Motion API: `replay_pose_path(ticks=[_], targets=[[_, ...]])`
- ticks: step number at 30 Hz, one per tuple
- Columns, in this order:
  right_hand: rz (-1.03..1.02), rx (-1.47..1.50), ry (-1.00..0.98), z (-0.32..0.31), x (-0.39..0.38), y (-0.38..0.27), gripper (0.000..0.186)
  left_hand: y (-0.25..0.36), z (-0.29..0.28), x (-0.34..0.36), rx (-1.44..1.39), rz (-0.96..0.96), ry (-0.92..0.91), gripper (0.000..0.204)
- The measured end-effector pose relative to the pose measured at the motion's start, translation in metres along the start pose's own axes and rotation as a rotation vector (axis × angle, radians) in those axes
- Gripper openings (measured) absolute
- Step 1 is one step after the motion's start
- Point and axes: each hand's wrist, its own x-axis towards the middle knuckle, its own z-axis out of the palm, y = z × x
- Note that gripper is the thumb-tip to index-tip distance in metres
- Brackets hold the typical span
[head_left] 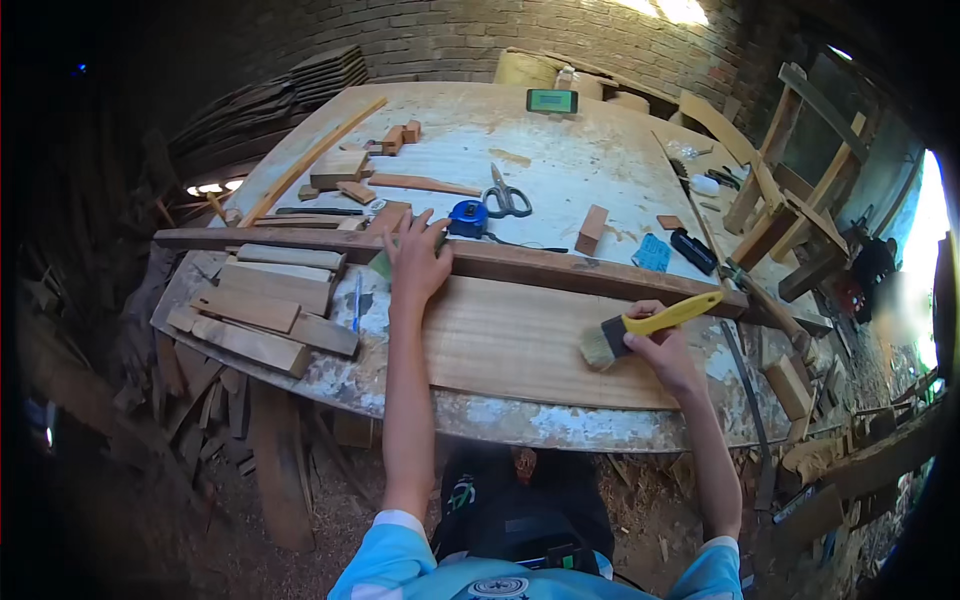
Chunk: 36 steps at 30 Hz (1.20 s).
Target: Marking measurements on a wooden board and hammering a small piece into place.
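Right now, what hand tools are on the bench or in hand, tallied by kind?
Paintbrush, yellow handle, held in the right hand: 1
Scissors: 1
Blue tape measure: 1
Total: 3
The left hand holds no tool; it rests flat on the wooden board.

Hidden and unclear parts at the workbench

The left hand (416, 262) covered part of a small green block (382, 265). The right hand (662, 350) hid the yellow brush (640, 328) handle's middle. Far-right surroundings were overexposed, and the phone (552, 101) screen was too small to read.
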Motion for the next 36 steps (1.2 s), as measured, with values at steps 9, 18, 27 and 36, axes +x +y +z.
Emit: replay_pose_path(ticks=[9, 18, 27, 36], targets=[[-0.258, -0.257, -0.208, 0.084, 0.065, -0.048, 0.028, 0.006, -0.027, -0.082, -0.202, 0.406, 0.248, 0.022], [-0.342, -0.376, -0.308, 0.185, 0.149, 0.010, 0.029, -0.018, -0.003, -0.070, -0.706, -0.083, 0.273, 0.026], [-0.588, -0.462, -0.209, 0.199, 0.123, 0.005, 0.027, -0.018, -0.009, -0.076, -1.092, -0.135, 0.135, 0.063], [0.030, -0.015, -0.240, 0.198, 0.087, 0.006, 0.020, -0.025, -0.006, -0.070, -1.305, -0.171, -0.088, 0.085]])
